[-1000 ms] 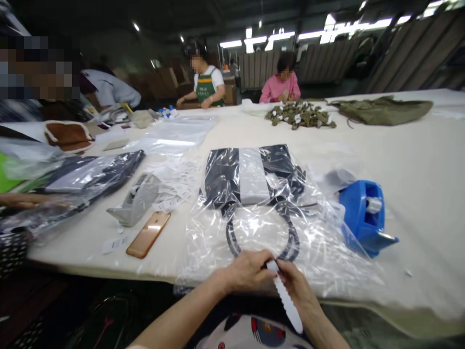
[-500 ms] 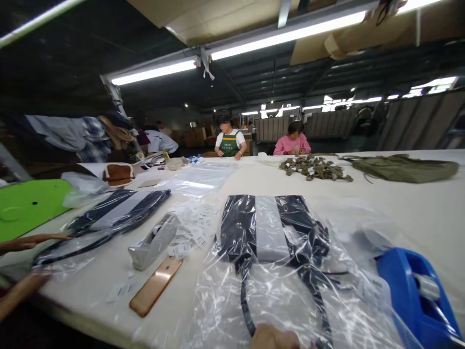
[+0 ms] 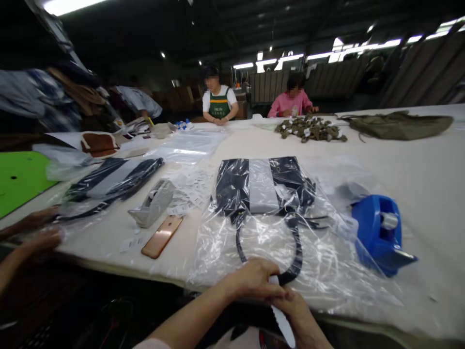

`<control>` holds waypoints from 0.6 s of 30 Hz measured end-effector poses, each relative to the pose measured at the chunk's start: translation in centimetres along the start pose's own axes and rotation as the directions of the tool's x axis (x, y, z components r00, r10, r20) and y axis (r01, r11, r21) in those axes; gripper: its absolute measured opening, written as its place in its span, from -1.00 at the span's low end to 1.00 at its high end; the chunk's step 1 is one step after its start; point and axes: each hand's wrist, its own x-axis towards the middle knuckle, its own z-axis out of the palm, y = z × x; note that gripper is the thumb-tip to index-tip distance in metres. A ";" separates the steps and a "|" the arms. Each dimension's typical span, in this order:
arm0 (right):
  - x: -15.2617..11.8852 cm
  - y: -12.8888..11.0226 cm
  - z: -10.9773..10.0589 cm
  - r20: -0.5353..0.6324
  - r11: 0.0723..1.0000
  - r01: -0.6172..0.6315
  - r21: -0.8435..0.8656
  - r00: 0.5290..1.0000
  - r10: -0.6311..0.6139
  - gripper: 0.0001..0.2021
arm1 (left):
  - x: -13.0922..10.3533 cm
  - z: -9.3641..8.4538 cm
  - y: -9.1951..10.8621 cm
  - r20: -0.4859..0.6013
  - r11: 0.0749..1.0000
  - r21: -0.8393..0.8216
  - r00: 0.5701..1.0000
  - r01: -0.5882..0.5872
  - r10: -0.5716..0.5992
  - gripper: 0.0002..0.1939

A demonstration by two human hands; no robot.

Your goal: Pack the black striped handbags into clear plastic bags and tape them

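Left fingers (image 3: 271,290): closed on white strip (image 3: 284,327) | right fingers (image 3: 287,296): closed, touching it | black handle (image 3: 298,258): just ahead

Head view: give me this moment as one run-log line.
left hand + right hand: gripping white wavy-edged strip | dark bag: in clear plastic, curved handles toward hands | blue plastic tape dispenser: right of bag

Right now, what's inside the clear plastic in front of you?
A dark bag with a pale band across its middle and long handles reaching down toward the left hand. The bag's underside, contents and whatever the band covers are hidden.
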 end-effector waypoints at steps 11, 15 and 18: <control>-0.6 1.6 -0.6 -0.106 0.962 -0.275 0.005 0.956 0.274 -0.54 | -0.3 -0.3 0.8 0.158 0.989 0.145 0.986 0.023 -0.047 -0.71; -0.5 1.5 -0.8 -0.141 0.969 -0.208 -0.135 0.972 0.189 -0.58 | -0.1 -0.4 0.7 0.127 0.999 0.040 0.991 0.032 -0.037 -0.65; -0.3 1.2 -0.8 -0.151 0.958 -0.163 -0.235 0.980 0.130 -0.61 | 0.1 -1.1 0.8 0.130 0.998 0.018 0.990 0.058 -0.059 -0.68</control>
